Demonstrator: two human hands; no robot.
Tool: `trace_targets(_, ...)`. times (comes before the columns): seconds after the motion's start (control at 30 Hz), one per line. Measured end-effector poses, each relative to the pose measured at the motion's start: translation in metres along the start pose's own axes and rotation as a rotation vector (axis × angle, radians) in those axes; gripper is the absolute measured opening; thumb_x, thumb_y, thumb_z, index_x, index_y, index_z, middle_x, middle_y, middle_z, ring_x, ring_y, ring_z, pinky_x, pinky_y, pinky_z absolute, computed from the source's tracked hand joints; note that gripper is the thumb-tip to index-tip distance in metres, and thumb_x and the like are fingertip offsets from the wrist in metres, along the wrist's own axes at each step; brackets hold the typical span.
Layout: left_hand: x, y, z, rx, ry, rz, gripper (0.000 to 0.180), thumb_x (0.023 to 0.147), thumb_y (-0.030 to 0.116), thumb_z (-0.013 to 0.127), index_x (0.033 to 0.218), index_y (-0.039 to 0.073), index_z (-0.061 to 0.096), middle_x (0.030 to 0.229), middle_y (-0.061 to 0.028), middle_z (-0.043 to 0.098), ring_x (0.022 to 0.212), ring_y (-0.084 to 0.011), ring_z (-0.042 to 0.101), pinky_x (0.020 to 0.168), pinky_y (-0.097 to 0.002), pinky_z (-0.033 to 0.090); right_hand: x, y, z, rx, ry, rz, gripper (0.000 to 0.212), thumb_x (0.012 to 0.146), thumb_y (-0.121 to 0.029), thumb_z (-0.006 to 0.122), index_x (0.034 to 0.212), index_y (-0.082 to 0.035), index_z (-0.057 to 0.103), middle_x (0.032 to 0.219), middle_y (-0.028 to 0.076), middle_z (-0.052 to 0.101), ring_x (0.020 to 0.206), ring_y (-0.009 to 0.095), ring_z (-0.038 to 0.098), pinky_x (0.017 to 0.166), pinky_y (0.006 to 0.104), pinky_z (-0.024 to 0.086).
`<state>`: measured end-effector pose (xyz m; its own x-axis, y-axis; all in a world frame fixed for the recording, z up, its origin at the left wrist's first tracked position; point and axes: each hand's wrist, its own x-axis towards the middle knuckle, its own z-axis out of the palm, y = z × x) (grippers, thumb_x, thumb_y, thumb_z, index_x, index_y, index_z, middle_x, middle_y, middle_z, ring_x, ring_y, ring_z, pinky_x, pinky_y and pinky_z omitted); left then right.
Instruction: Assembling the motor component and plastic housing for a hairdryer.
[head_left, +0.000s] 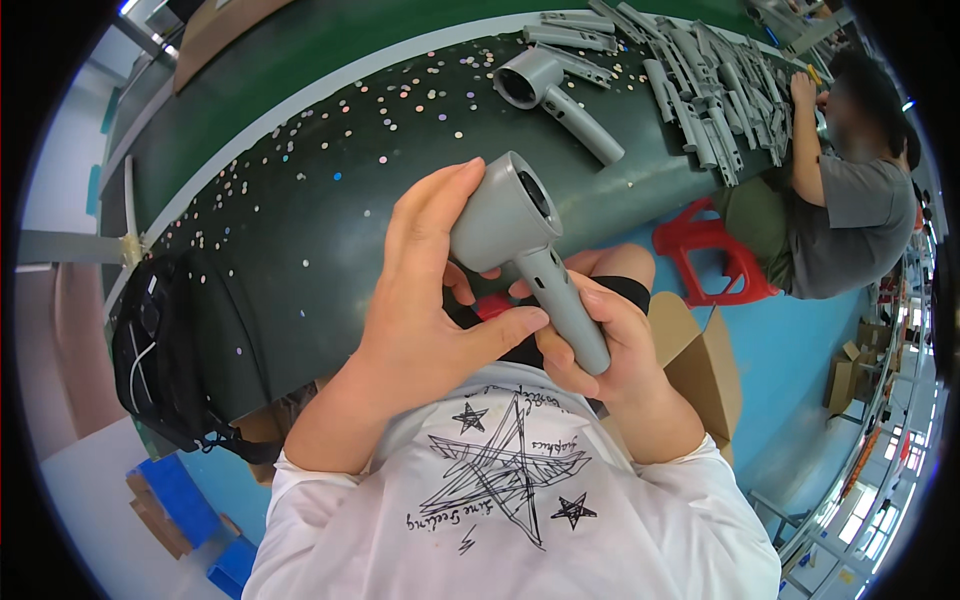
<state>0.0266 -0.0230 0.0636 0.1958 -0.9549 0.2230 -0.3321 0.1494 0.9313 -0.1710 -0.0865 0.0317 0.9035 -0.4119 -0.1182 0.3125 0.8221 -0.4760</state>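
Note:
A grey hair dryer housing (490,219), with a round barrel and a straight handle, is held above my lap close to the table edge. My left hand (415,300) cups the barrel from the left, its thumb reaching across to the handle. Lower down, the fingers of my right hand (622,345) wrap round the handle. The barrel's open end faces up and to the right, with a dark ring inside. Another grey hair dryer housing (583,124) lies on the dark green table (300,290), beyond my hands.
Grey handle shells (690,90) are heaped at the far right, where a co-worker (850,220) sits. Small round stickers dot the tabletop. A black bag (165,350) rests at the left end. On the blue floor stand a red stool (700,262) and an open cardboard box (705,375).

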Motion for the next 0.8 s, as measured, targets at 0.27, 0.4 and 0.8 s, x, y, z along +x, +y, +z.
trace_targets(0.27, 0.001, 0.008, -0.001, 0.071, 0.013, 0.075, 0.102, 0.062, 0.017, 0.089, 0.147, 0.008, 0.034, 0.142, -0.0116, 0.035, 0.095, -0.0169, 0.057, 0.065, -0.0263, 0.049, -0.002, 0.005, 0.006, -0.009, -0.005, -0.01, 0.051, 0.101, -0.031, 0.03, 0.135, 0.006, 0.041, 0.073, 0.014, 0.058, 0.036, 0.015, 0.045, 0.039, 0.0233, 0.037)
trace_targets(0.4, 0.002, 0.008, -0.002, 0.095, 0.019, 0.113, 0.098, 0.065, 0.015, 0.086, 0.147, 0.009, 0.033, 0.141, -0.0131, 0.037, 0.094, -0.0186, 0.057, 0.065, -0.0287, 0.05, -0.001, 0.006, 0.008, -0.099, -0.008, -0.038, 0.051, 0.101, -0.03, 0.03, 0.137, 0.006, 0.04, 0.075, 0.015, 0.059, 0.04, 0.017, 0.047, 0.043, 0.0251, 0.04)
trace_targets(0.8, 0.02, -0.006, -0.008, -0.19, 0.044, -0.048, 0.075, 0.079, 0.01, 0.074, 0.143, 0.002, 0.037, 0.127, -0.0101, 0.042, 0.082, -0.0102, 0.051, 0.056, -0.0202, 0.045, 0.022, -0.002, 0.014, -0.096, -0.027, 0.003, 0.043, 0.103, -0.03, 0.037, 0.131, 0.002, 0.042, 0.085, 0.019, 0.063, 0.057, 0.026, 0.06, 0.052, 0.0318, 0.047)
